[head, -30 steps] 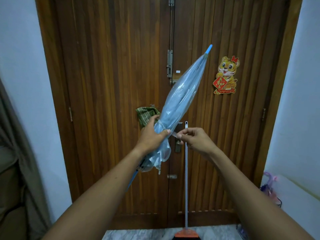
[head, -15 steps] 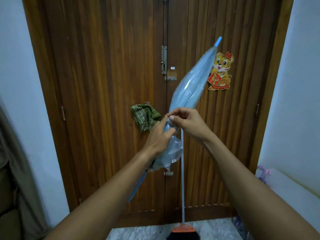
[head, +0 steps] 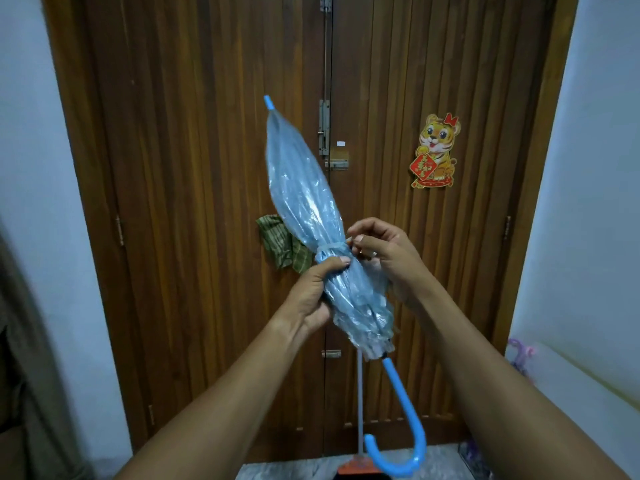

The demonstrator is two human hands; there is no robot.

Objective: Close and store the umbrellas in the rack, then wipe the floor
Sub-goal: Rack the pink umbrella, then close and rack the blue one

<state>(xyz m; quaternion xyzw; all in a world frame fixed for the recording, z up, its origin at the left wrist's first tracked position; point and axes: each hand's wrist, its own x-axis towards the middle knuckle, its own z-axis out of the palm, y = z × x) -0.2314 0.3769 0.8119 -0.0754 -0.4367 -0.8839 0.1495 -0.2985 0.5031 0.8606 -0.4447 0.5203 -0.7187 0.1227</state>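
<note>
One translucent blue plastic umbrella with a hooked blue handle [head: 304, 216] is being held furled, tip up, before the brown wooden door [head: 173, 202]. The left hand [head: 311, 296] is curling its grip round the canopy. The right hand [head: 388, 261] is pinching the thin blue tie strap [head: 329, 247]. Judging: closing is finishing; racking and floor wiping are remaining.

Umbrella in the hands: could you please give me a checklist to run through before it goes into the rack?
1. Umbrella folded shut: ok.
2. Strap wrapped round the canopy: ok.
3. Strap fastened: cannot tell.
4. Left hand grips the umbrella below the strap: ok.
5. Right hand free of the strap: not ok, it pinches the strap's end.
6. Rack located: cannot tell, not plainly in view.
</note>
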